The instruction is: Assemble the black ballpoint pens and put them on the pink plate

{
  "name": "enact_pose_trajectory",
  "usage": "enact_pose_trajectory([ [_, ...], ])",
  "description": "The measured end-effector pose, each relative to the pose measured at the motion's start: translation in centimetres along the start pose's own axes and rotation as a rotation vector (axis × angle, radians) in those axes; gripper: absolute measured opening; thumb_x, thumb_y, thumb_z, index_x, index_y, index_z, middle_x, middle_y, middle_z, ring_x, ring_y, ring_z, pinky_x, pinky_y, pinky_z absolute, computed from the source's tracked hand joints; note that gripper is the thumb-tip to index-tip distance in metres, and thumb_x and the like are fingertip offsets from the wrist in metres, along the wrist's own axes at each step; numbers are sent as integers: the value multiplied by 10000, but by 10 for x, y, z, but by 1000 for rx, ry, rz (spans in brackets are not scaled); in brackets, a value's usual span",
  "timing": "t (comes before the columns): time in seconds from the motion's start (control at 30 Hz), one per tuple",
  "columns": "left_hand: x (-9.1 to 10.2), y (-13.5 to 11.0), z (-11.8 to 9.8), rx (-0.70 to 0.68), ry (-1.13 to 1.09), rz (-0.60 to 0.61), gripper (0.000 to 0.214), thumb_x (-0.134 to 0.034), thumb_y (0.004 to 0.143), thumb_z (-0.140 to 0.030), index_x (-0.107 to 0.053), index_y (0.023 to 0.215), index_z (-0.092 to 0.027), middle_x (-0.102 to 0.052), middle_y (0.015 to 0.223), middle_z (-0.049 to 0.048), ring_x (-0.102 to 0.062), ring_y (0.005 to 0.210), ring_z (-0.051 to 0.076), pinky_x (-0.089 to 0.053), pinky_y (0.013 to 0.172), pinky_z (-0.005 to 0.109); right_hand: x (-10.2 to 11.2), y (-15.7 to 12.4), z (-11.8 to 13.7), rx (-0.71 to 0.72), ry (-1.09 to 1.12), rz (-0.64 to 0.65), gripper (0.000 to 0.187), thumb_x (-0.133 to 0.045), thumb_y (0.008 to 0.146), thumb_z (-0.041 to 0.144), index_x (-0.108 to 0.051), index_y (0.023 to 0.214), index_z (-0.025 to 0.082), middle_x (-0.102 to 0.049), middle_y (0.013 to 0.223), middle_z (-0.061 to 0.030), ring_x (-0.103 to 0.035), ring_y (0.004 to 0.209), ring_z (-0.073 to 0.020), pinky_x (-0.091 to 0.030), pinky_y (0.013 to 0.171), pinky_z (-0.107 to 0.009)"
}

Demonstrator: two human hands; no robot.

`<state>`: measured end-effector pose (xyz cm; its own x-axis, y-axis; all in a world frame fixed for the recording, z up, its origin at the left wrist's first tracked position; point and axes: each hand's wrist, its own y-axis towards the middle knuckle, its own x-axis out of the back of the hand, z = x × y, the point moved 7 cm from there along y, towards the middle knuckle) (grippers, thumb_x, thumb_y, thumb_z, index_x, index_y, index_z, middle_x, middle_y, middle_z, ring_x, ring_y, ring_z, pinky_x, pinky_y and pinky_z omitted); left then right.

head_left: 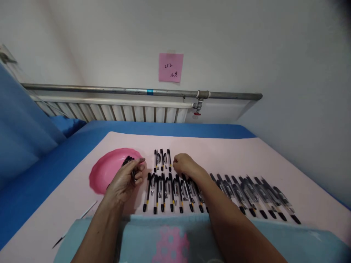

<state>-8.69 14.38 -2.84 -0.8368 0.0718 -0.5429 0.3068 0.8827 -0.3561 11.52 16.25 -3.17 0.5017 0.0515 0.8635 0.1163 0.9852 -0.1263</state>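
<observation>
Left hand (pixel 124 182) reaches over the right rim of the pink bowl (pixel 101 171), thumb stretched away from it, the other fingers curled around some slim black pieces (pixel 128 160). Farther right of the bowl, the right hand (pixel 185 164) is bent at the wrist with its back up and fingers folded in; the fingertips are hidden, so I cannot tell whether they pinch anything. Between the two hands, to the bowl's right, stands the short row of pen parts (pixel 161 160), long axes running away from the person; its rightmost pen lies just beside the right hand, which is the nearer one. Nearer the person than that, and reaching much farther right from the bowl, is the long row of pen parts (pixel 172 193), with the right forearm slanting over it. Left of the bowl's near edge, a thin white tool (pixel 89 209) lies slantwise on the bench (pixel 219 153).
</observation>
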Motion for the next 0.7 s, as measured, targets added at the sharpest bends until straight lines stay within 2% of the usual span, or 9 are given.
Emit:
enact_pose_trajectory([
  [0.17,2,1,0,-4,-19,-8,174,-620,705,-221,-570,825,-106,-497,620,-10,-331,386,8,-227,320,125,-10,-2,4,-12,20,35,160,-562,664,155,-614,515,179,-552,399,-37,-570,479,-164,-403,522,-242],
  [0.27,4,2,0,-9,-42,-15,153,-613,708,-198,-583,821,-100,-506,615,-4,-362,395,16,-257,322,128,-4,-1,6,-4,41,42,197,-529,704,174,-613,526,167,-531,377,-31,-548,446,-153,-393,503,-235],
  [0.37,1,2,-1,-43,-63,5,145,-597,716,-165,-602,840,-91,-543,623,17,-437,429,38,-337,353,138,8,-3,15,34,74,17,180,-505,726,171,-639,606,161,-574,452,-31,-561,520,-146,-391,535,-222],
  [0.43,0,2,-2,-94,-93,-18,143,-585,722,-149,-614,850,-93,-600,684,53,-540,527,77,-446,458,172,14,-10,31,86,104,1,167,-498,737,176,-655,681,168,-624,569,-28,-568,599,-137,-391,569,-210],
  [0.5,-3,0,-4,-155,-133,-58,144,-582,721,-146,-624,852,-102,-648,809,95,-617,707,139,-510,621,240,12,-22,53,165,159,23,160,-506,745,200,-663,722,178,-647,666,-15,-564,645,-126,-392,582,-200],
  [0.57,-8,-2,-4,-208,-156,-64,140,-589,713,-141,-635,842,-111,-659,919,111,-618,853,179,-508,727,275,1,-37,84,320,323,118,141,-530,740,207,-667,765,184,-651,725,3,-562,675,-115,-393,585,-189],
  [0.6,-11,-4,-4,-228,-161,-53,136,-594,709,-140,-641,834,-114,-660,942,108,-610,889,184,-504,745,269,-3,-46,99,406,421,149,146,-539,738,211,-661,816,191,-651,765,11,-562,700,-110,-394,600,-187],
  [0.7,-19,-6,-2,-253,-154,-33,120,-595,714,-150,-655,813,-120,-665,942,88,-601,910,177,-499,747,241,-14,-57,117,436,500,121,100,-557,709,182,-632,775,172,-624,722,19,-540,673,-105,-382,588,-189],
])
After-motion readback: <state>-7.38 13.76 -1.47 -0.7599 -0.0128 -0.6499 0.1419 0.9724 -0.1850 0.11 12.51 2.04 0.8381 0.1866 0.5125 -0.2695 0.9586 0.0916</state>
